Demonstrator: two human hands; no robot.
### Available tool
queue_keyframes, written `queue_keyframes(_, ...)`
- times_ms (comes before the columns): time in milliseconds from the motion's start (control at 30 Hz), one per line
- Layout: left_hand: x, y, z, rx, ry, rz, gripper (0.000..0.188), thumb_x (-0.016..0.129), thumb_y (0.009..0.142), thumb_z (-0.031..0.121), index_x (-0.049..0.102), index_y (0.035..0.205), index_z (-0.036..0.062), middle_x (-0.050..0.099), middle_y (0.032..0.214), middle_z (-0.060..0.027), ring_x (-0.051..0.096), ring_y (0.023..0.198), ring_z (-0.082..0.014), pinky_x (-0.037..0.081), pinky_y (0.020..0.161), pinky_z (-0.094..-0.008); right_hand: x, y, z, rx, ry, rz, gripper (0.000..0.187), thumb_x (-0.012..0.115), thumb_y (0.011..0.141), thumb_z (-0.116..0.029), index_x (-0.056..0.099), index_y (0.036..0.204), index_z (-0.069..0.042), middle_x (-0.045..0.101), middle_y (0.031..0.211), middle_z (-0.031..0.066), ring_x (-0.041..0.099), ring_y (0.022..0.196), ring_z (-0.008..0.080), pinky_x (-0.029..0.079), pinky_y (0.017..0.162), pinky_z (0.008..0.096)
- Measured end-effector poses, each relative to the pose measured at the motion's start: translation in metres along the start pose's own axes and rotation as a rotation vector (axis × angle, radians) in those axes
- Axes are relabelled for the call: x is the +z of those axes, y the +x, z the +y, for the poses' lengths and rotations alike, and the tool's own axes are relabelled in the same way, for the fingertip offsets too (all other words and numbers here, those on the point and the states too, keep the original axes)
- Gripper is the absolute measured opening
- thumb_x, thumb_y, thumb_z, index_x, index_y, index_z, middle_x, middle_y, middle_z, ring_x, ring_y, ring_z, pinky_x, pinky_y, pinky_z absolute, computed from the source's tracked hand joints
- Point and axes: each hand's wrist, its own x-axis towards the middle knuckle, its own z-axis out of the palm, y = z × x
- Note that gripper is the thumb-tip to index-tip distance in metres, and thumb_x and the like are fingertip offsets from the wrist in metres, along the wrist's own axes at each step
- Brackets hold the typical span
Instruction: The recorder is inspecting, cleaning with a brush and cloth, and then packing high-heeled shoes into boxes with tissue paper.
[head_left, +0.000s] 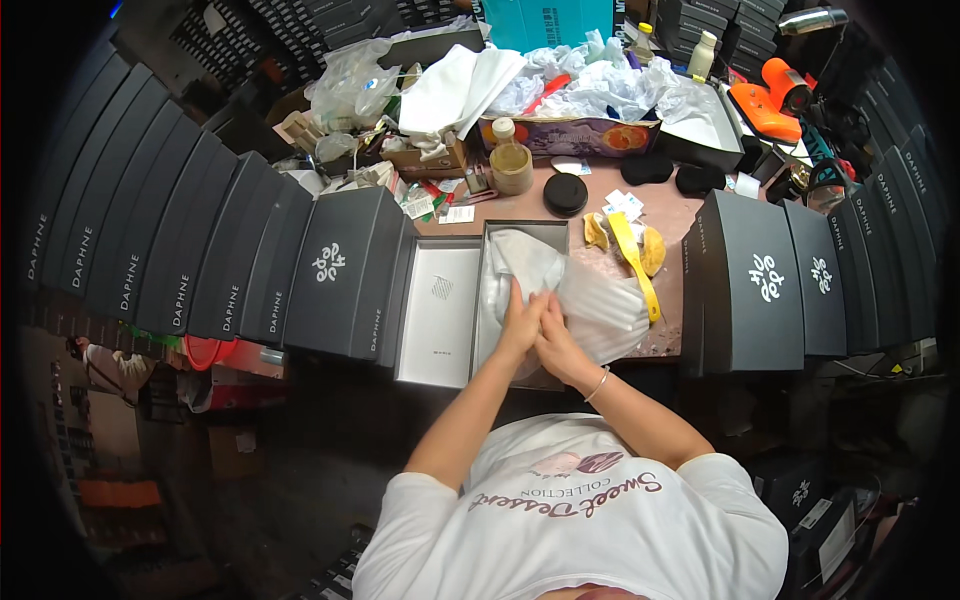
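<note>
A dark open shoebox stands on the table in front of me. White translucent wrapping fills it and spreads past its right side, covering whatever lies beneath. My left hand is closed on the wrapping over the box. Right against it, my right hand has its fingers pressed together on the same wrapping; some fingertips are hidden in the folds. To the left lies the box lid, pale inside up. A yellow-handled brush rests beside the wrapping's right edge, next to a yellow sponge.
Dark shoeboxes line the left, and more boxes stand at the right. Behind the work spot are a round black tin, a bottle of yellowish liquid and a carton heaped with crumpled paper. An orange tool sits far right.
</note>
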Motion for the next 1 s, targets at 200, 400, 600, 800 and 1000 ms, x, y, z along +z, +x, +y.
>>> queue_keyframes(200, 0.002, -0.008, -0.002, 0.191, 0.665, 0.026, 0.066, 0.072, 0.080, 0.022, 0.040, 0.134, -0.0008, 0.056, 0.124, -0.0173, 0.054, 0.115, -0.0279, 0.043, 0.096, -0.0366, -0.087, -0.027, -0.104, -0.373, -0.635, 0.065, 0.062, 0.066, 0.083, -0.015, 0.041, 0.139, -0.003, 0.032, 0.146, 0.0238, 0.031, 0.136, 0.0379, 0.027, 0.110, 0.0451)
queue_keyframes(400, -0.012, -0.009, -0.021, 0.240, 0.254, 0.051, 0.059, 0.070, 0.080, 0.010, 0.043, 0.131, 0.0007, 0.059, 0.119, -0.0129, 0.061, 0.104, -0.0228, 0.048, 0.089, -0.0314, -0.118, 0.057, -0.058, -0.243, -0.742, 0.095, 0.061, 0.073, 0.077, -0.028, 0.051, 0.129, -0.004, 0.060, 0.109, 0.0230, 0.058, 0.102, 0.0364, 0.046, 0.086, 0.0386)
queue_keyframes(600, -0.012, -0.036, 0.011, 0.132, -0.256, 0.011, 0.051, 0.067, 0.081, 0.007, 0.045, 0.127, -0.0004, 0.059, 0.116, -0.0109, 0.059, 0.104, -0.0175, 0.047, 0.092, -0.0304, -0.161, 0.104, -0.055, -0.089, -0.399, 0.091, 0.027, 0.066, 0.082, -0.021, 0.063, 0.093, 0.004, 0.063, 0.077, 0.0140, 0.057, 0.065, 0.0207, 0.045, 0.062, 0.0340)
queue_keyframes(800, -0.007, -0.028, -0.014, 0.270, 0.391, 0.114, 0.064, 0.069, 0.082, 0.012, 0.037, 0.136, -0.0049, 0.053, 0.128, -0.0218, 0.053, 0.118, -0.0293, 0.040, 0.101, -0.0346, -0.187, 0.123, -0.069, 0.171, 0.525, 0.030, 0.022, 0.058, 0.094, -0.021, 0.062, 0.104, -0.003, 0.066, 0.087, 0.0058, 0.064, 0.074, 0.0132, 0.051, 0.063, 0.0253)
queue_keyframes(1000, 0.004, 0.010, -0.032, 0.078, 0.375, 0.036, 0.069, 0.059, 0.091, 0.020, 0.023, 0.143, -0.0077, 0.031, 0.148, -0.0257, 0.032, 0.137, -0.0348, 0.027, 0.111, -0.0373, -0.151, 0.074, -0.046, 0.007, 0.488, 0.358, 0.041, 0.053, 0.096, -0.016, 0.047, 0.134, -0.002, 0.063, 0.107, 0.0080, 0.065, 0.089, 0.0117, 0.053, 0.072, 0.0213)
